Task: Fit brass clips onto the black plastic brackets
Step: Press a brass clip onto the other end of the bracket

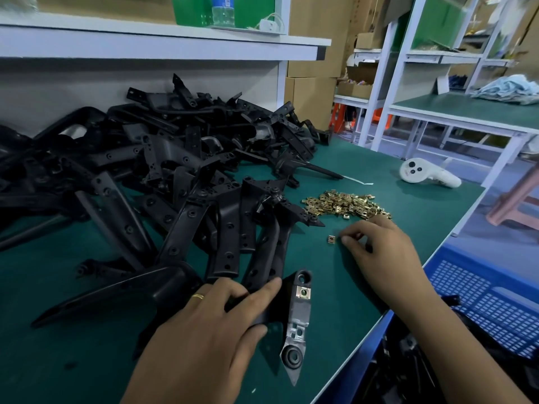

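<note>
My left hand (210, 325) grips a black plastic bracket (300, 322) near the table's front edge, fingers over it and thumb beneath. One brass clip (302, 293) sits fitted near the bracket's upper end. My right hand (379, 252) hovers over the green mat with fingers curled, fingertips just right of a single loose brass clip (331, 239). I cannot tell whether the fingers pinch anything. Behind that hand lies a heap of brass clips (347, 204).
A big pile of black brackets (163, 170) fills the left and middle of the green table (364, 287). A white controller (428, 174) lies at the far right. A blue crate (484, 295) holding black parts stands beyond the table's right edge. Shelves rise behind.
</note>
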Demonstrator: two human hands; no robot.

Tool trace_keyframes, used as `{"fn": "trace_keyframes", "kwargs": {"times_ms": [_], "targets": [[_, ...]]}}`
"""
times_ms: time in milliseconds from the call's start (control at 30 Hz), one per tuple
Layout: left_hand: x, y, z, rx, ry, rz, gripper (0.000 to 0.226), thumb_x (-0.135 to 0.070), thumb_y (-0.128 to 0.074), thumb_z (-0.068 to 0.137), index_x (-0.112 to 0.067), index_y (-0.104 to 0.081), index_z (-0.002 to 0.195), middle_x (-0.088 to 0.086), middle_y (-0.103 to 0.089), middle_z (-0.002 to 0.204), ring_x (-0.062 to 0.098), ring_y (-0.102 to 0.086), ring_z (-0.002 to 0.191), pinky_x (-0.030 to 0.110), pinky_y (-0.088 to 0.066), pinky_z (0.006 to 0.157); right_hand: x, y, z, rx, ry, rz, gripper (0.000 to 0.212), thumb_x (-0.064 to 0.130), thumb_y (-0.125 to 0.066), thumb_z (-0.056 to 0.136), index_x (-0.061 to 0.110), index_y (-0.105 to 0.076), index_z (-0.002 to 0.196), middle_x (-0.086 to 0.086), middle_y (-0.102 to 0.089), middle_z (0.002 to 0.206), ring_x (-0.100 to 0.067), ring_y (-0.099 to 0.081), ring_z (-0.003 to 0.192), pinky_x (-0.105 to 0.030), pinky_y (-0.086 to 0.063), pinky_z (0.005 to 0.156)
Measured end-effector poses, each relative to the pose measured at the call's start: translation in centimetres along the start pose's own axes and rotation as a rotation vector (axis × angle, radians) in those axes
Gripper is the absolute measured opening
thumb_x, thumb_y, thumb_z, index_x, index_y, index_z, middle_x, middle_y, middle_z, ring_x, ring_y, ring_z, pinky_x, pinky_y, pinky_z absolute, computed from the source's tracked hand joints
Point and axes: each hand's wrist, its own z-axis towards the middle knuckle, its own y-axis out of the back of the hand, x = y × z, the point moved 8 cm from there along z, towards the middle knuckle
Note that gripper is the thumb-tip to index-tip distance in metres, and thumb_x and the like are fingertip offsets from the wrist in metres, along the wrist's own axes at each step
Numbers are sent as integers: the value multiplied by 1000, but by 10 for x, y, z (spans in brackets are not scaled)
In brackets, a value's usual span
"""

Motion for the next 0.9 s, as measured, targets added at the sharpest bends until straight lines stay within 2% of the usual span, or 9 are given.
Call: {"fn": "trace_keyframes", "kwargs": {"times_ms": [100,233,333,400,533,600,667,733,900], "targets": [[-1,0,0,-22,-25,25,60,-54,-43,92,-50,-40,152,-25,-51,101,0,-53,80,8,-22,44,4,-1,-2,20,27,10,15,29,-65,100,34,-76,108,8,-54,101,-15,-54,94,-32,-42,76],[-2,1,0,-22,-31,-2,59,-53,-44,91,-49,-43,150,-25,-51,100,0,-55,78,7,-25,43,14,-5,-1,79,72,-3,9,37,-68,97,42,-75,101,14,-52,99,-11,-53,95,-31,-45,77],[-5,0,1,8,-36,-16,59,-53,-44,91,-49,-43,150,-24,-52,100,0,-54,78,7,-22,43,13,-5,-1,70,63,-9,6,38,-68,96,42,-72,96,19,-49,99,-10,-53,93,-30,-43,74],[-5,-1,1,26,-41,-23,59,-53,-43,91,-49,-42,151,-25,-51,100,0,-54,79,7,-21,44,12,-5,-1,78,69,-2,9,39,-67,96,44,-71,102,18,-49,99,-10,-52,93,-29,-40,75],[-3,-3,1,55,-18,-34,59,-55,-41,92,-50,-42,151,-26,-51,100,0,-53,78,8,-20,44,19,-8,-3,141,130,25,10,35,-70,96,43,-71,100,15,-52,97,-7,-52,87,-34,-45,78],[1,-5,1,91,13,-41,59,-60,-29,92,-61,-29,152,-28,-48,107,-1,-51,85,9,-23,46,28,-11,-5,168,175,34,11,29,-71,96,39,-66,95,17,-53,97,-2,-51,86,-34,-44,77],[6,-6,1,2,14,-57,60,-69,-8,86,-76,7,144,-32,-35,120,-4,-44,102,11,-31,55,38,-16,-10,213,217,54,14,26,-71,95,36,-62,93,18,-54,96,-2,-50,89,-29,-39,76],[11,-7,0,-28,51,-47,59,-73,3,79,-79,24,134,-35,-25,125,-6,-37,110,11,-36,63,46,-19,-19,278,213,146,13,27,-70,96,36,-61,92,17,-59,93,-3,-52,92,-25,-38,75],[18,-4,-1,-97,106,-32,56,-70,-2,83,-80,9,137,-33,-31,122,-3,-41,108,11,-36,61,78,-24,-49,492,196,713,5,14,-68,99,18,-68,97,0,-71,89,-12,-63,83,-20,-47,77]]}}
